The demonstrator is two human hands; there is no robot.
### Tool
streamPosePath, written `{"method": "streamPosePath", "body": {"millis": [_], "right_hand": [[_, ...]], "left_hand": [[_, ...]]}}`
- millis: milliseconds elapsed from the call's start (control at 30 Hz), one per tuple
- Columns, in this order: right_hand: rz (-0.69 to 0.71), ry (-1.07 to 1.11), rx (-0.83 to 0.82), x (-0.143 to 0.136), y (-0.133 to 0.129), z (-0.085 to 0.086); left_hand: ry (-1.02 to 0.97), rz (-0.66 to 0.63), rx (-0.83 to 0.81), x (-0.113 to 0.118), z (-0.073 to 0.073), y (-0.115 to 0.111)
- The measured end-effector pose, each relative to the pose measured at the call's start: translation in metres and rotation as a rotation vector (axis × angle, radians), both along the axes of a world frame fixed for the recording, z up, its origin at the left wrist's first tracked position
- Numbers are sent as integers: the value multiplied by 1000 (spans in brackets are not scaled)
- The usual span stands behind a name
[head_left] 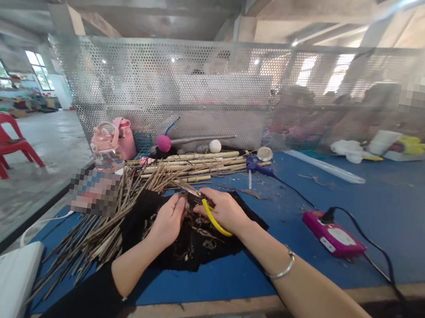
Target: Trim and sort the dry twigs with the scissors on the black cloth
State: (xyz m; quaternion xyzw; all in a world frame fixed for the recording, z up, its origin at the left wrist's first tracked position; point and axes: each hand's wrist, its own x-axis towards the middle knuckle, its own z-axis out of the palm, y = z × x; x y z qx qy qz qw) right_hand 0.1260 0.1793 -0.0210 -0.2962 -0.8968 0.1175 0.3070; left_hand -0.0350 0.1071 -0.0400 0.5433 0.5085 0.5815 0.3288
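Observation:
In my right hand (226,211) is a pair of scissors with a yellow handle (213,221); the blades point up and left. My left hand (168,221) is closed close beside it, thumb and fingers pinched together, and what they hold is hidden. Under both hands a black cloth (183,260) lies on the blue tabletop, with dry brown plant scraps (209,244) scattered over it. Left of my left hand is a loose heap of thin dry twigs (111,229), partly lying against the cloth.
Thicker cut sticks (203,163) lie behind the hands, near a blue glue gun (258,167). Its cord runs right toward a magenta power strip (332,234). Pink bottles (111,145) stand back left before a perforated metal screen (167,86). A white box (11,277) sits front left.

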Motion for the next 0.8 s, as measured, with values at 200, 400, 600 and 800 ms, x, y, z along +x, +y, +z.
{"method": "streamPosePath", "body": {"millis": [200, 400, 600, 800], "right_hand": [[-47, -41, -23, -1, -4, 1], [30, 28, -38, -4, -10, 2], [78, 77, -46, -4, -9, 1], [65, 95, -27, -1, -6, 1]], "left_hand": [[33, -52, -4, -6, 2, 0], [101, -119, -5, -5, 5, -3], [164, -90, 53, -9, 8, -5], [239, -57, 41, -12, 7, -7]]}}
